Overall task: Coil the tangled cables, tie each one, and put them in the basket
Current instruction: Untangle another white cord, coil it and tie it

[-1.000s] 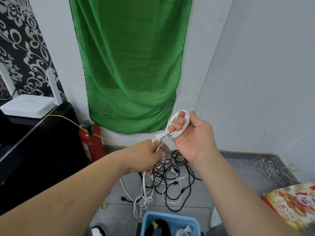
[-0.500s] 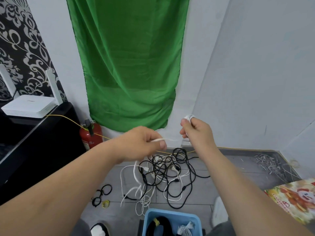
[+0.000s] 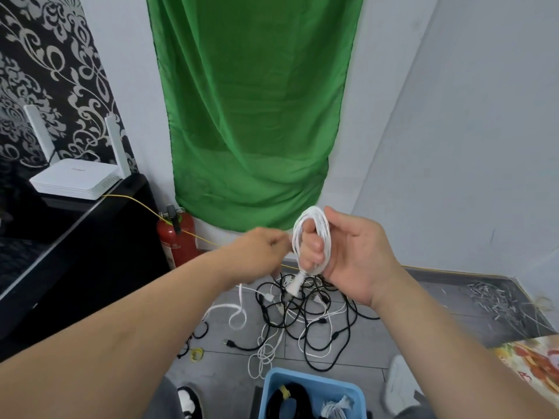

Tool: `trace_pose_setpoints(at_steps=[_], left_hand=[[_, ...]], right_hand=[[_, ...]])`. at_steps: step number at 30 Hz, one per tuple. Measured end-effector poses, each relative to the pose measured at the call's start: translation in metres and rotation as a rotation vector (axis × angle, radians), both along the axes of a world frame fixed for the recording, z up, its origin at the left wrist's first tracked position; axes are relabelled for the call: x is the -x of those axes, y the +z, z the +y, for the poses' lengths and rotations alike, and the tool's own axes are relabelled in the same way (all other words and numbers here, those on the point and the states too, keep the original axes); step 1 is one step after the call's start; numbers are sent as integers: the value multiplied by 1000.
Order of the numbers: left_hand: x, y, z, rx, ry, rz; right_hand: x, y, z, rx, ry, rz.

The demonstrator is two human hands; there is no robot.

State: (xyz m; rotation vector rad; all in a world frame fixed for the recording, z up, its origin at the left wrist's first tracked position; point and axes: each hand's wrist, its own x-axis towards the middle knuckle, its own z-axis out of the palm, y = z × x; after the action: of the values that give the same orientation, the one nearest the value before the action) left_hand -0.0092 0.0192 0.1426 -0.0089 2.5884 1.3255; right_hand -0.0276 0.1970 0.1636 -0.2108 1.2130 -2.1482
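Observation:
A white cable coil [image 3: 314, 234] is wound round the fingers of my right hand [image 3: 348, 255], held at chest height with its plug hanging below. My left hand [image 3: 260, 252] is close beside the coil on its left, blurred, fingers curled and pinching the cable's loose end. Below them a tangle of black and white cables [image 3: 308, 313] lies on the grey floor. The blue basket [image 3: 314, 385] stands at the bottom edge, with a black coil and a white coil inside.
A red fire extinguisher [image 3: 177, 237] stands against the wall under a green cloth [image 3: 251, 116]. A black cabinet [image 3: 75, 243] with a white router [image 3: 75, 179] is at the left. Metal scraps [image 3: 496, 297] lie at the right, near a colourful bag [image 3: 532, 358]. Two shoes sit beside the basket.
My hands were apart, stretching a strand between them; now the left hand has come back against the coil and my right palm has turned towards me, showing the whole coil.

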Motion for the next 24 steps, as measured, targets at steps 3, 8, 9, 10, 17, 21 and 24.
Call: trace_pose_setpoints(at_steps=[3, 8, 9, 10, 17, 21, 24], left_hand=[[-8, -8, 13, 14, -132, -102], [-18, -14, 24, 127, -332, -167], [-19, -13, 26, 98, -345, -190], [-20, -10, 28, 72, -355, -196], [-3, 22, -5, -164, 27, 183], [6, 18, -17, -186, 191, 323], [12, 12, -16, -209, 267, 338]], right_hand=[[8, -1, -1, 116, -177, -42], [33, -13, 1, 169, -551, -59], [37, -19, 3, 67, -605, -4], [41, -26, 6, -99, -661, 79], [43, -44, 34, -851, -497, 508], [26, -37, 24, -826, -96, 388], [11, -29, 12, -615, 103, 219]])
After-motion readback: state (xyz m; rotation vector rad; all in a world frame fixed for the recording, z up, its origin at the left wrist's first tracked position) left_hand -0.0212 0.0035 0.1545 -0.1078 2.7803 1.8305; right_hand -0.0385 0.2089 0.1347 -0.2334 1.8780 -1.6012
